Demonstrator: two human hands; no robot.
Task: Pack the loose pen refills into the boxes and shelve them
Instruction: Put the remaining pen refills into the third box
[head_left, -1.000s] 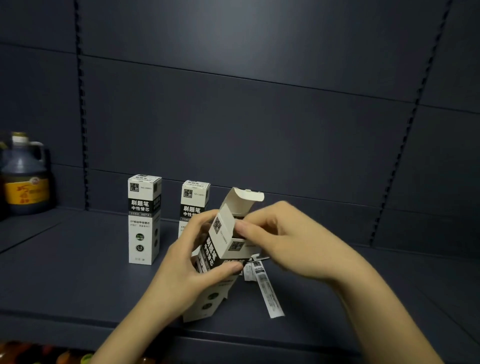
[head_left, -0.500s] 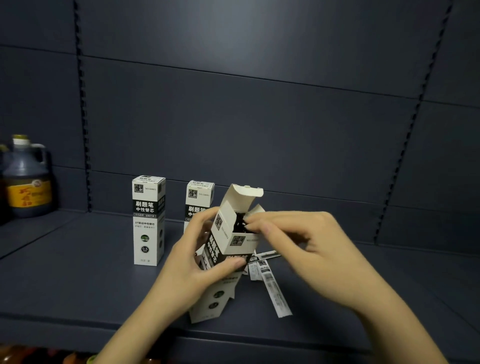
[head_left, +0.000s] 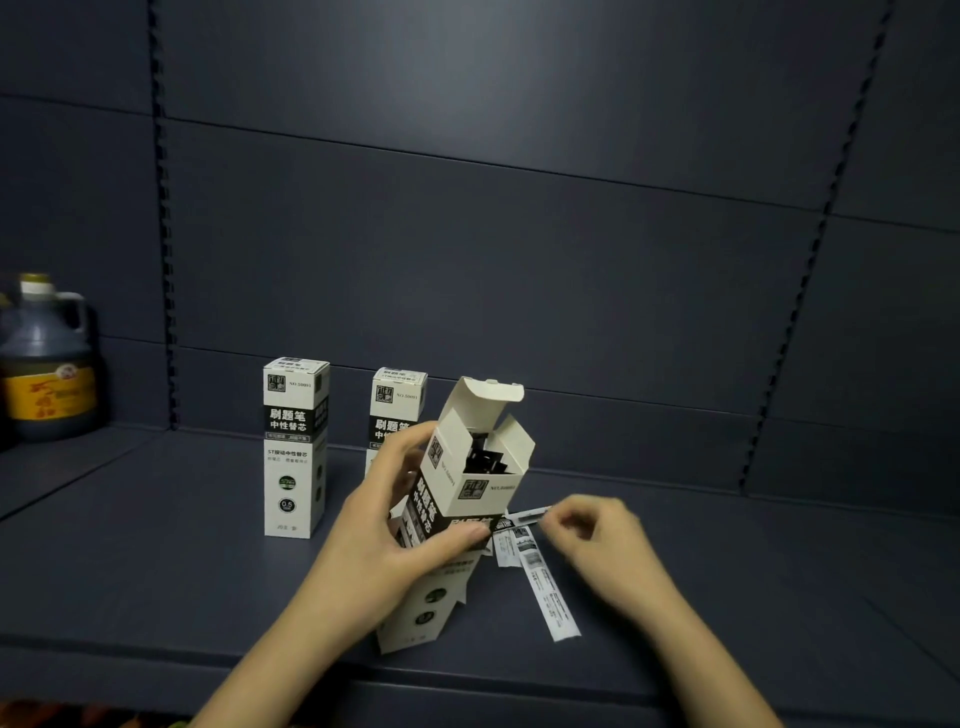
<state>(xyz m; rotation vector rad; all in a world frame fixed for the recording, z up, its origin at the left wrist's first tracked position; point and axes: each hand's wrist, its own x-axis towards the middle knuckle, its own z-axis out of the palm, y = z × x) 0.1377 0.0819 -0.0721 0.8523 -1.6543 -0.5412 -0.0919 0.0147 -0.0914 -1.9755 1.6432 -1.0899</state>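
My left hand (head_left: 395, 540) grips a white and black refill box (head_left: 467, 478), tilted with its top flap open; dark refill ends show inside. My right hand (head_left: 597, 535) is low on the shelf just right of the box, fingers curled near a dark refill (head_left: 530, 515) lying there; I cannot tell whether it touches it. Loose wrapped refills (head_left: 545, 587) lie on the shelf between my hands. Two closed refill boxes stand upright behind: one at the left (head_left: 295, 447), one (head_left: 397, 405) partly hidden by my left hand.
A dark shelf board (head_left: 156, 571) carries everything, with its front edge near the bottom of the view. A large dark bottle with a yellow label (head_left: 47, 364) stands at the far left. The back panel (head_left: 519, 234) rises behind.
My right hand has left the open mouth of the box and dropped down to the shelf at the right, by the loose refills. My left hand keeps holding the box.
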